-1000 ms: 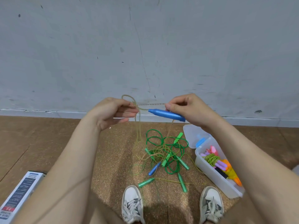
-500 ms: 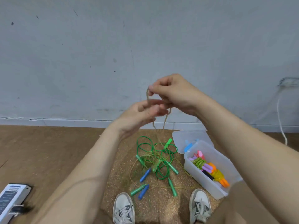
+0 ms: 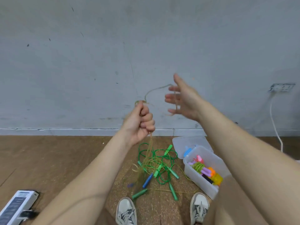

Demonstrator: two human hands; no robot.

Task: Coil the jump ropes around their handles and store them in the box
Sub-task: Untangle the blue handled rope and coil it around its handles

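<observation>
Grey wall (image 3: pixel 81 62) behind, our left grip (image 3: pixel 139 125) is fisted round the olive rope (image 3: pixel 151 141), looks mid-coil, right grip (image 3: pixel 183 99) spread open, so we reckon catching that loop's next.

Scuffed grey wall (image 3: pixel 97 46), brown floor (image 3: pixel 48 156)

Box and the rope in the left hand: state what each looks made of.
Box: translucent whitish plastic, smooth; coloured handles inside show through its wall. Rope gripped by the left hand: thin olive-yellow cord, probably plastic or vinyl; it hangs limp and loops freely, but blur hides its surface.
</observation>
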